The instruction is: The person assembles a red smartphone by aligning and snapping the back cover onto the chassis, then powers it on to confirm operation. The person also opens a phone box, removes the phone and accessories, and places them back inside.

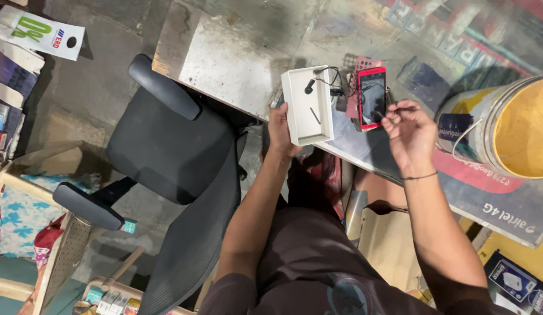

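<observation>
left hand (pixel 281 129): grips white tray (pixel 307 105) edge, tray on table (pixel 236 64)
right hand (pixel 409 129): pinching thin tool (pixel 400 109) beside red phone (pixel 372 97)
risk: tray overhangs table edge; loose grip could tip it, spilling 1 small pin

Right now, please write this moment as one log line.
left hand: holds white tray | right hand: pinches thin tool | red phone: flat on table | bucket: right

One white tray (pixel 307 105), one red phone (pixel 372 97), one yellow bucket (pixel 505 128), one black chair (pixel 166 151), two hands (pixel 281 128).
</observation>
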